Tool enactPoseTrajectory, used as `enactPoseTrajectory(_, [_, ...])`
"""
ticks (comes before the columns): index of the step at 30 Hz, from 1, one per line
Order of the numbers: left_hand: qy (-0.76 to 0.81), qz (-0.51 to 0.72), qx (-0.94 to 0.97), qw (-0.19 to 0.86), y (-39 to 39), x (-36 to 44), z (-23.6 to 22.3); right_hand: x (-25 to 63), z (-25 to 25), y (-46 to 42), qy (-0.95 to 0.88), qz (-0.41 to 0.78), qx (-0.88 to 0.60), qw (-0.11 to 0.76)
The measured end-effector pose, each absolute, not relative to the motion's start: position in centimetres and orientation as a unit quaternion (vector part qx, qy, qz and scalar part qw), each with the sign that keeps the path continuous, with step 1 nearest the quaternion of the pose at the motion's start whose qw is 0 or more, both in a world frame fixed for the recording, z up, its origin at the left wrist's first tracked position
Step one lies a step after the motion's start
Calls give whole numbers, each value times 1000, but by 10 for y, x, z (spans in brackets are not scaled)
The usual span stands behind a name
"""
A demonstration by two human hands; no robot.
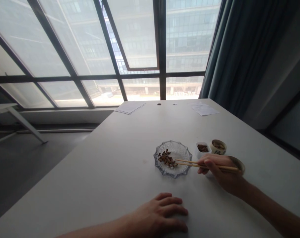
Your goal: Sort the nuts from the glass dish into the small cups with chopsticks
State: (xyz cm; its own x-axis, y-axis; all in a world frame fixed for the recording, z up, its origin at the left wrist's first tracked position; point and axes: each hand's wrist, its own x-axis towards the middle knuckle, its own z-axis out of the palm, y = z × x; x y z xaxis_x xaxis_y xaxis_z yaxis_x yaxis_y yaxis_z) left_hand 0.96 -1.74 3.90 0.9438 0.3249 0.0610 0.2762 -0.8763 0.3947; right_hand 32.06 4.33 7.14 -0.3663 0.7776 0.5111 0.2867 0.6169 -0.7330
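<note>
My right hand (217, 170) grips a pair of wooden chopsticks (189, 163), their tips over a clear glass plate (186, 170) with a scalloped rim. Small brown elongated pieces (167, 160), like seeds or nuts, are heaped on the plate's left side. The tips reach the right edge of this heap; whether they pinch a piece is too small to tell. Flat on the table, fingers spread, my left hand (162, 211) lies in front of the plate and holds nothing.
Just beyond my right hand stand a small white tub (201, 154) of brown pieces and a cream-coloured cup (220, 151) with contents. Another round container (240, 163) is partly hidden behind the hand. Papers (130, 107) and further sheets (205, 109) lie at the white table's (130, 138) far end.
</note>
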Motion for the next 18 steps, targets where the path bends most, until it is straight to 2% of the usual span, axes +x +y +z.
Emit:
enactPoseTrajectory(5, [155, 82, 963, 203, -18, 9, 34, 314, 69, 52, -776, 300, -356, 426])
enactPoseTrajectory(9, [154, 76, 962, 212, -17, 9, 36, 311, 66, 52, -741, 342, -363, 449])
enactPoseTrajectory(18, [149, 86, 960, 222, -16, 8, 32, 312, 57, 43, -736, 294, -364, 489])
